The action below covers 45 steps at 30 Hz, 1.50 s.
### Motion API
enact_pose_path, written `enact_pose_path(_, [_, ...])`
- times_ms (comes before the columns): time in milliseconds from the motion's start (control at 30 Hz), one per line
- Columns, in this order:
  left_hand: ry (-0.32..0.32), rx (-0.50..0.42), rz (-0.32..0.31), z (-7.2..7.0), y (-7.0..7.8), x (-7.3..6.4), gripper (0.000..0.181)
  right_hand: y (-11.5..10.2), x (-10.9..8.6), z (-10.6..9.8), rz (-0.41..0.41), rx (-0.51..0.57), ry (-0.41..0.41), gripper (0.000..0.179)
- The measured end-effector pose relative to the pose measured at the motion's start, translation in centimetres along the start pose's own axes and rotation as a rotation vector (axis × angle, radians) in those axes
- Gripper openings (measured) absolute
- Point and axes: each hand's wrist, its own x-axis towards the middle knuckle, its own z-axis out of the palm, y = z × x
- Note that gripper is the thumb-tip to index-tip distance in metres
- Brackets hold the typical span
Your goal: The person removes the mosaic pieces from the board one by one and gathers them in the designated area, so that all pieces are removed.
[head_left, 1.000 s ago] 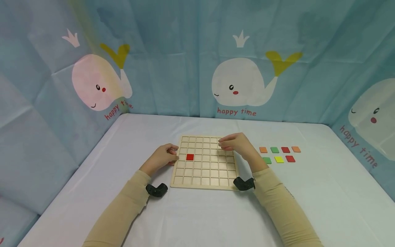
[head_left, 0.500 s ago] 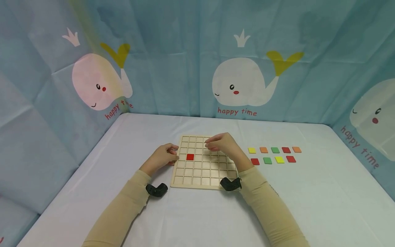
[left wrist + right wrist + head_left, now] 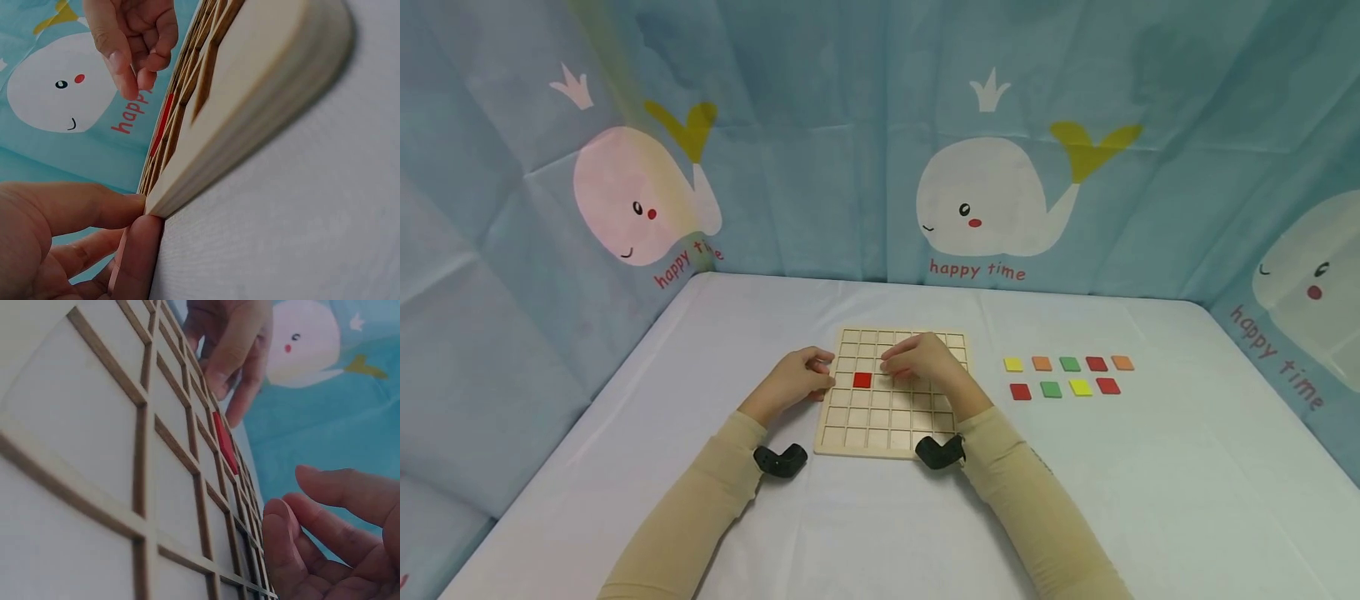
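A wooden grid board (image 3: 880, 444) lies on the table, one red square tile (image 3: 862, 380) in its second column from the left. My left hand (image 3: 792, 382) is at the board's left edge. In the left wrist view, its fingertips (image 3: 134, 204) pinch that edge. Over the middle of the board hovers my right hand (image 3: 921, 360), just right of the red tile. Its fingers (image 3: 342, 487) are loosely bent and apart in the right wrist view, and I see nothing held between them. The right hand covers some cells in the head view.
Right of the board lie two rows of loose square tiles, among them a yellow tile (image 3: 1013, 364), a green tile (image 3: 1051, 389) and an orange tile (image 3: 1122, 362). A white cloth (image 3: 850, 533) covers the table. Behind hangs a blue whale-print curtain (image 3: 820, 192).
My right hand has moved left across the board toward the red tile, uncovering a yellow and a red tile at the right. The left hand has stayed at the board's edge.
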Motion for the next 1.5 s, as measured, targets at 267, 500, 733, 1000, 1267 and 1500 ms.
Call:
enact_pose_path(267, [0.001, -0.001, 0.008, -0.1, 0.0, -0.1, 0.047, 0.2, 0.3, 0.7, 0.032, 0.051, -0.049, 0.020])
enact_pose_path(500, [0.002, 0.000, 0.010, -0.1, 0.0, -0.1, 0.047, 0.1, 0.2, 1.1, 0.026, 0.043, -0.055, 0.021])
enact_pose_path(733, [0.001, 0.012, 0.013, -0.2, 0.0, -0.2, 0.048, 0.0, 0.3, 1.4, 0.045, 0.014, -0.068, 0.022])
enact_pose_path(1000, [0.000, 0.013, 0.010, -0.1, 0.3, -0.2, 0.048, -0.2, 0.4, 1.9, 0.032, -0.059, -0.067, 0.018])
enact_pose_path(1267, [0.001, 0.014, 0.008, -0.2, 0.4, -0.2, 0.048, -0.5, 0.6, 2.4, 0.014, -0.137, -0.028, 0.012])
enact_pose_path(1500, [-0.003, 0.001, 0.006, -0.1, 0.3, -0.2, 0.049, -0.6, 0.7, 2.5, 0.026, -0.114, -0.021, 0.010])
